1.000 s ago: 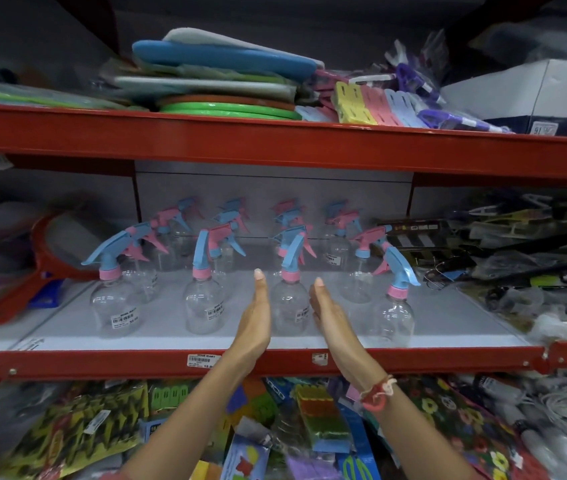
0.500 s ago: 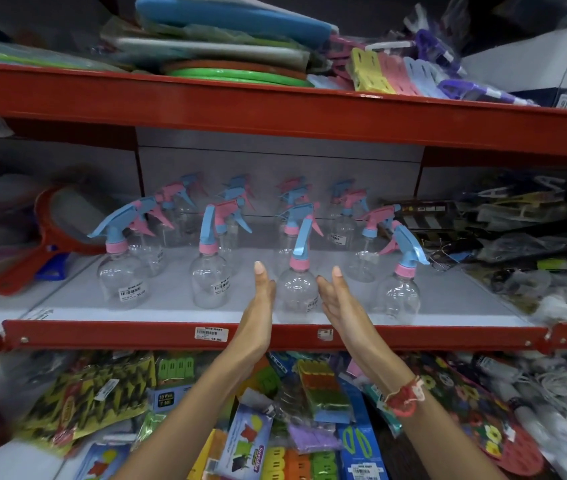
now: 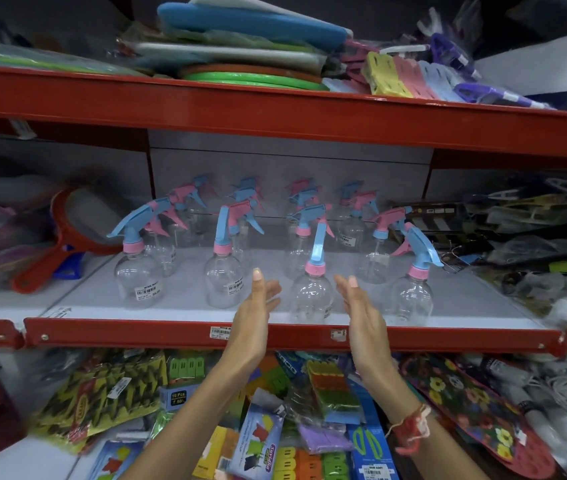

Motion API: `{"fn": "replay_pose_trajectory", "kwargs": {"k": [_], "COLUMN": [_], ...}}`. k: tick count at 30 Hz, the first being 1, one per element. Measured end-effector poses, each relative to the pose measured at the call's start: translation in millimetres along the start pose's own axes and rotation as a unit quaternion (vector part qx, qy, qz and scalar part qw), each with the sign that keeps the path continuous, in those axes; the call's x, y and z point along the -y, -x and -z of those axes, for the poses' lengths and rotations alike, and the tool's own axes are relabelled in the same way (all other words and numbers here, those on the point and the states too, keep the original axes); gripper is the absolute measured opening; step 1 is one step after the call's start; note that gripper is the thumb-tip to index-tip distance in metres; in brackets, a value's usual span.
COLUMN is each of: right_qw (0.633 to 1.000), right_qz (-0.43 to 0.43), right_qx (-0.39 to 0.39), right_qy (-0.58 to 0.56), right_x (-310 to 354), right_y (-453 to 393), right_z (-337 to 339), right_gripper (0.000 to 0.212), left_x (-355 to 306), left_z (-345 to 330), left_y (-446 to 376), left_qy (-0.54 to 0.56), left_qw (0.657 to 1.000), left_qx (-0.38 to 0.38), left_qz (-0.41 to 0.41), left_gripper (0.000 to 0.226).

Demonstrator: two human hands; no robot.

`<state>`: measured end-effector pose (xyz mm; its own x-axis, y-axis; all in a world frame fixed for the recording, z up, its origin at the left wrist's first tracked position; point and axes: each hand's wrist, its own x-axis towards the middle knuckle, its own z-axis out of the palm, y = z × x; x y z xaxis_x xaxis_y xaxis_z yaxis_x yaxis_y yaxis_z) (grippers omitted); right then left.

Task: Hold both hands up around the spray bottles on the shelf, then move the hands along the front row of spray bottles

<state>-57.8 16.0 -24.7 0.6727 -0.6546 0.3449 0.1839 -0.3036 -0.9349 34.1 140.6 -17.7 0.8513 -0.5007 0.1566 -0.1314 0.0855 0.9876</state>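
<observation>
I see my left hand point(image 3: 252, 318) and my right hand point(image 3: 361, 315) up in front of the middle shelf point(image 3: 448, 336). Both hands have straight fingers and hold nothing. Between them stands a clear spray bottle point(image 3: 311, 299) with a blue top and a pink ring, near the front edge of the shelf. My hands are just beside it, one on each side, but I cannot tell if they touch it. More spray bottles point(image 3: 138, 271) stand to the left, to the right and farther back. A red sieve point(image 3: 67, 230) lies at the far left. Colourful packs point(image 3: 261, 434) lie on the shelf below.
</observation>
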Motion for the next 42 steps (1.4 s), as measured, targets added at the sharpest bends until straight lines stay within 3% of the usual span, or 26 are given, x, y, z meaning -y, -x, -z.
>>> {"fn": "replay_pose_trajectory", "kwargs": {"k": [2, 5, 11, 17, 23, 28, 33, 38, 42], "right_qw": [0.996, 0.992, 0.993, 0.984, 0.974, 0.969, 0.965, 0.966, 0.969], "right_qz": [0.075, 0.123, 0.055, -0.076, -0.12, -0.128, -0.133, -0.129, -0.128], "right_qx": [-0.044, -0.022, 0.108, 0.162, 0.189, 0.208, 0.221, 0.22, 0.212], "right_qy": [-0.007, -0.016, 0.002, -0.004, -0.034, -0.03, -0.039, -0.044, -0.022], "right_x": [2.5, 7.2, 5.1, 6.8, 9.1, 14.9, 18.3, 21.5, 21.1], "right_y": [8.1, 13.9, -3.9, -36.0, -45.8, -36.8, -23.5, -14.8, -9.8], "right_z": [-11.3, -32.4, -85.8, -127.2, -137.3, -129.4, -119.7, -114.6, -115.3], "right_gripper": [0.045, 0.04, 0.05, 0.069, 0.08, 0.083, 0.086, 0.08, 0.087], "left_x": [1.0, 1.1, 3.8, -8.0, -9.3, -4.0, -4.1, -4.7, -3.7], "left_z": [12.6, 34.1, 79.4, 99.0, 103.7, 115.6, 122.1, 124.2, 126.5], "left_y": [-1.1, -3.8, -21.7, -44.5, -56.1, -47.6, -36.3, -30.0, -26.3], "left_qy": [0.02, 0.038, 0.006, -0.05, 0.001, -0.009, 0.009, 0.019, 0.0], "left_qw": [0.999, 0.993, 0.983, 0.992, 0.996, 0.997, 0.997, 0.996, 0.997], "left_qx": [-0.034, -0.094, -0.174, -0.112, -0.059, -0.03, -0.014, -0.006, -0.002], "left_qz": [-0.023, -0.053, -0.059, 0.019, 0.064, 0.074, 0.078, 0.083, 0.073], "left_gripper": [0.075, 0.066, 0.057, 0.088, 0.118, 0.122, 0.098, 0.101, 0.112]}}
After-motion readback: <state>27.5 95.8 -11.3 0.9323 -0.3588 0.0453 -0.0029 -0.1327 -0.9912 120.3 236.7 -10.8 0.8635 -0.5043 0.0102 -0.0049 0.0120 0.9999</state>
